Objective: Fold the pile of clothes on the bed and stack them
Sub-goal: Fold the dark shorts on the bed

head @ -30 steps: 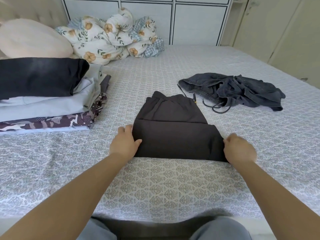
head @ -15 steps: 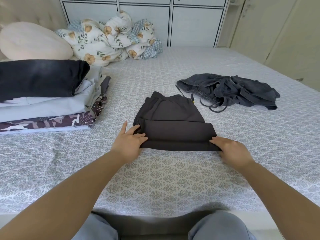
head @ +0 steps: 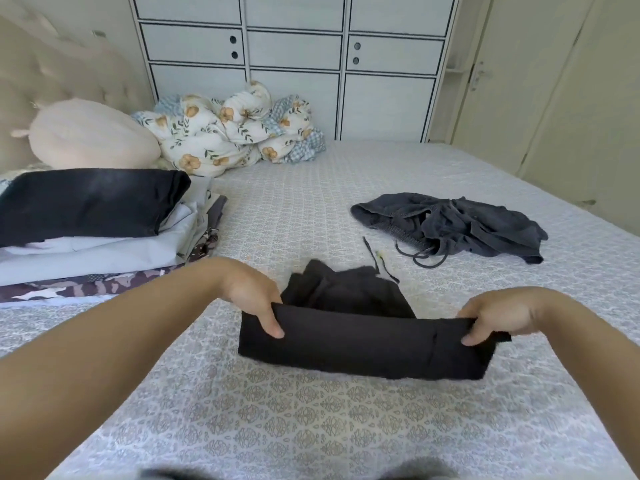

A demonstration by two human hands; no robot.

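Note:
A partly folded black garment [head: 360,344] is lifted at its near edge above the patterned bed sheet [head: 311,417]. My left hand [head: 252,296] grips its left end, thumb on the front. My right hand [head: 498,315] pinches its right end. The garment's far part [head: 343,289] still lies on the bed. A stack of folded clothes [head: 93,233], with a black piece on top, sits at the left. A crumpled dark grey garment [head: 450,223] with drawstrings lies unfolded at the right.
A floral quilt [head: 228,129] is bunched at the head of the bed beside a beige pillow [head: 90,133]. White cabinets [head: 294,64] stand behind the bed. Cream doors [head: 554,98] line the right wall.
Both hands have gone from pressing flat on the black garment's near edge to gripping its two ends and lifting it off the sheet. The camera tilted up.

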